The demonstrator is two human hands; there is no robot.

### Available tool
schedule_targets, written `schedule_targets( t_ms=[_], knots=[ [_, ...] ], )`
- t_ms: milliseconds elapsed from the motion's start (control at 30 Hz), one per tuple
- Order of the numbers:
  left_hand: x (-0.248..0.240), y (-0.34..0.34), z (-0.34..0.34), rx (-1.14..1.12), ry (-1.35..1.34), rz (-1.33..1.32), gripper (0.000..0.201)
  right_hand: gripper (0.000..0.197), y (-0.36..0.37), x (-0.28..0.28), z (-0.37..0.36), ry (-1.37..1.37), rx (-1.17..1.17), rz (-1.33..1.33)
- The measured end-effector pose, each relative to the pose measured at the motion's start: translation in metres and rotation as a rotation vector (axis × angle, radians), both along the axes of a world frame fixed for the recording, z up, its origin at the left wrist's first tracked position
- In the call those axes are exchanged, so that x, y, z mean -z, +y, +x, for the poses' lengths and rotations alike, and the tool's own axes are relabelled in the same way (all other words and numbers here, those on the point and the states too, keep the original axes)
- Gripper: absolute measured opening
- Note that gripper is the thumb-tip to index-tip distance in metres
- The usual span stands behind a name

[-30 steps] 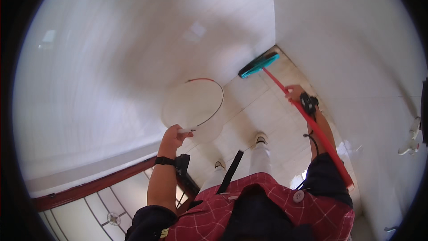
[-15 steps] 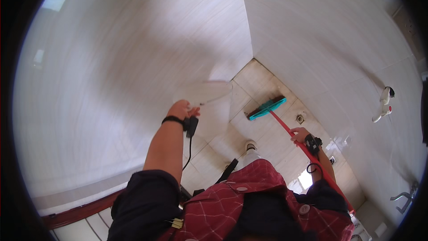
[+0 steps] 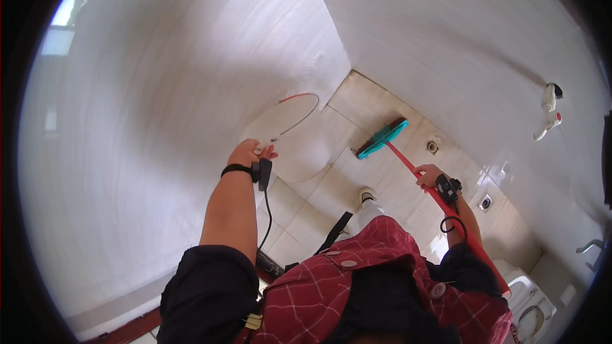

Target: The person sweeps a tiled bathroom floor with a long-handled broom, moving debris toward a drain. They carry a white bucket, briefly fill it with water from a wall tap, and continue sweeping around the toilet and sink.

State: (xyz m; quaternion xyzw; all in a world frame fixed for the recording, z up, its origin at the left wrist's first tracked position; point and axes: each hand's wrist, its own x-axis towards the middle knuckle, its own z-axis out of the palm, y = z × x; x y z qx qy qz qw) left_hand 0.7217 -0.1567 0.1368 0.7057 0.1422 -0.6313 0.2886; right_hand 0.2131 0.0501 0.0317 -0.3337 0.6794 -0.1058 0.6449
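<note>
My left hand (image 3: 252,151) is closed at the near edge of a pale white bucket (image 3: 306,156), blurred and hard to tell from the wall tiles. A thin wire handle with a red stretch curves over its top. My right hand (image 3: 431,177) is wrapped round the red pole of a broom (image 3: 408,163). The broom's wide teal head (image 3: 384,138), with dark bristles, rests on the floor tiles beyond my foot. The pole's upper end runs back alongside my right forearm.
A tiled wall rises on each side, meeting in the far corner. Two floor drains (image 3: 432,146) (image 3: 486,202) lie along the right wall. A tap (image 3: 549,111) sticks out of that wall. A white toilet (image 3: 532,306) stands at the lower right. My shoe (image 3: 367,195) is on the tiles.
The view has shifted slightly, bringing more of the toilet into sight. My left hand has moved a little left, and the bucket looks swung or turned. The broom head stays nearly in place.
</note>
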Motion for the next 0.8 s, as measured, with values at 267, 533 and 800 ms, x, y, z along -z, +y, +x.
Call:
schedule_targets(
  t_ms=[267, 533, 800],
  knots=[
    [0.032, 0.031, 0.029, 0.122, -0.06, -0.074, 0.035, 0.045, 0.0, -0.001, 0.001, -0.058, 0.013, 0.053],
    [0.035, 0.038, 0.001, 0.421, -0.225, -0.135, 0.036, 0.043, -0.003, -0.001, 0.0, -0.015, -0.035, 0.054],
    [0.021, -0.03, -0.07, 0.723, -0.223, -0.291, 0.033, 0.044, -0.003, 0.006, -0.006, -0.083, 0.002, 0.044]
  ],
)
